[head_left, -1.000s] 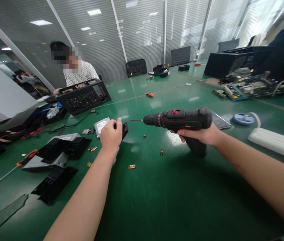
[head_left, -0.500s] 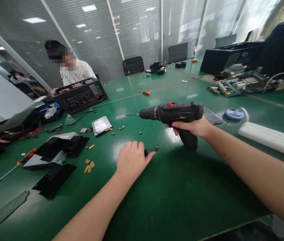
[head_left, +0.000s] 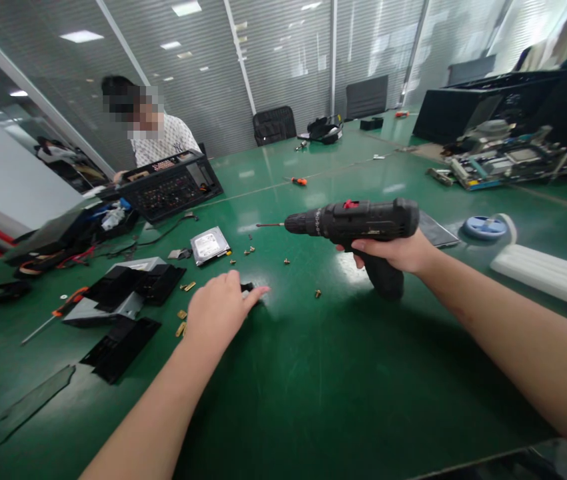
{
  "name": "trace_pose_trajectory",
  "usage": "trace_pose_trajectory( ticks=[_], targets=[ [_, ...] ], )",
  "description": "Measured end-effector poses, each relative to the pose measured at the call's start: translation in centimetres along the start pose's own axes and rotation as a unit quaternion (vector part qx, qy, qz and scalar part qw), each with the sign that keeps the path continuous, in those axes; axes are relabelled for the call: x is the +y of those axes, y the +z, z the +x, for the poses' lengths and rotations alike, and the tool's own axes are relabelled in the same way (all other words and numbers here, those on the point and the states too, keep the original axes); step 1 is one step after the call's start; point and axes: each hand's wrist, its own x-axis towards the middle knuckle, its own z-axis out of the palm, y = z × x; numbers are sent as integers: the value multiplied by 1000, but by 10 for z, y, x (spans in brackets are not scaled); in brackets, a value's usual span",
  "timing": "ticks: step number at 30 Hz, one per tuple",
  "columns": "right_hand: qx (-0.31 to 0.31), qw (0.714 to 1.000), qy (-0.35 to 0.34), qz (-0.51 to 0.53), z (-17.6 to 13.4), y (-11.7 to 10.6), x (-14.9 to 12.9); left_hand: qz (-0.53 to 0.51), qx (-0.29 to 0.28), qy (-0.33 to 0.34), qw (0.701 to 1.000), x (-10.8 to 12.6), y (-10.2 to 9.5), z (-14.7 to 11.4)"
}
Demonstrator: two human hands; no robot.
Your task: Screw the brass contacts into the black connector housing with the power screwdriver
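Note:
My right hand [head_left: 388,250] is wrapped round the grip of a black cordless drill [head_left: 358,220]. The drill lies level in the air, its long thin bit [head_left: 269,225] pointing left. Low over the table, my left hand [head_left: 218,303] is closed round a small black part [head_left: 247,288]. Most of that part is hidden under the fingers, so its kind cannot be made out. Right of this hand lies a small brass-coloured screw [head_left: 318,293], and another screw [head_left: 287,261] sits farther back. Beside the left wrist are several flat brass pieces [head_left: 181,329], partly covered by the hand.
A hard drive [head_left: 210,245] lies behind my left hand. To the left are a metal case with black covers [head_left: 108,307], an orange-handled screwdriver [head_left: 68,303] and a loose black cover [head_left: 121,350]. A person [head_left: 163,137] sits behind a black computer case [head_left: 171,187]. White foam [head_left: 553,277] lies right.
My left hand has slid left across the table with the small black part, nearer the brass pieces. The drill stays in my right hand, held much the same. The whole view has shifted slightly.

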Motion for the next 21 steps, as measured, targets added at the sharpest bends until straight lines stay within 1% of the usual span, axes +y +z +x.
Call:
trace_pose_trajectory(
  ticks=[2, 4, 6, 7, 8, 10, 13, 15, 16, 18, 21],
  targets=[
    [-10, 1000, 0, -5, -1, 0, 0, -3, -11, -71, 997, -35, 3, 4],
    [-19, 1000, 1, -11, -2, 1, 1, -1, -27, -132, 991, -67, 9, 6],
    [-24, 1000, 0, -19, -2, 1, 1, -11, -54, -180, 982, -88, 18, 7],
    [-26, 999, -1, -24, -3, 2, 1, -14, -61, -197, 978, -92, 22, 6],
    [-27, 999, -3, -28, -3, 3, 1, -16, -65, -203, 977, -93, 25, 5],
    [-27, 999, -7, -38, -4, 4, 0, -18, -68, -194, 979, -86, 29, 3],
    [-22, 998, -19, -60, -7, 5, -1, -34, -84, -161, 983, -66, 27, 3],
    [-16, 997, -33, -74, -12, 5, 1, -43, -97, -147, 983, -58, 24, 7],
    [-12, 996, -42, -81, -16, 4, 2, -43, -98, -142, 984, -58, 22, 10],
    [0, 994, -58, -90, -23, 1, 7, -23, -83, -136, 987, -64, 22, 20],
    [15, 994, -61, -93, -34, -4, 14, 31, -55, -143, 988, -85, 26, 37]
  ],
)
